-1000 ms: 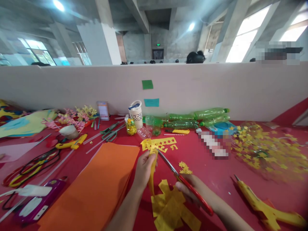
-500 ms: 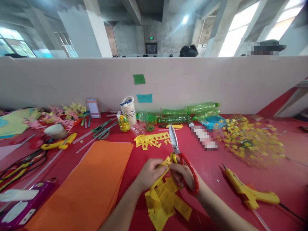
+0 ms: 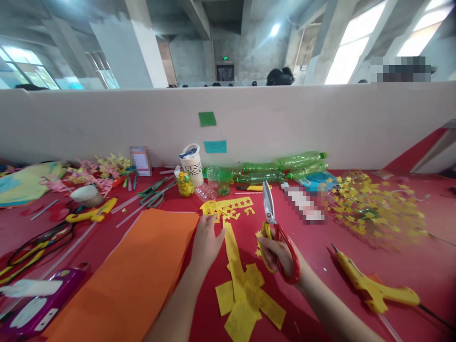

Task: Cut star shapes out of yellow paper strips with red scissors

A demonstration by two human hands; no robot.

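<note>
Two hands now part company: half a second ago we had both together on the yellow strip [image 3: 233, 249], and now it lies over the yellow pieces [image 3: 240, 325] between them. Our left hand [image 3: 206, 242] is up at the star-punched scraps [image 3: 237, 204], thumb and fingers apart; whether its fingertips touch, we can't tell. Our right hand [image 3: 280, 256] stays closed around the scissors [image 3: 270, 204], blades pointing up. Across the red tabletop [image 3: 313, 318], orange sheets [image 3: 124, 275] spread left, a yellow glue gun [image 3: 372, 282] lies right, and green bottles [image 3: 302, 160] line the pale partition [image 3: 302, 118]. Beyond it, concrete walls and bright windows [image 3: 356, 45].
</note>
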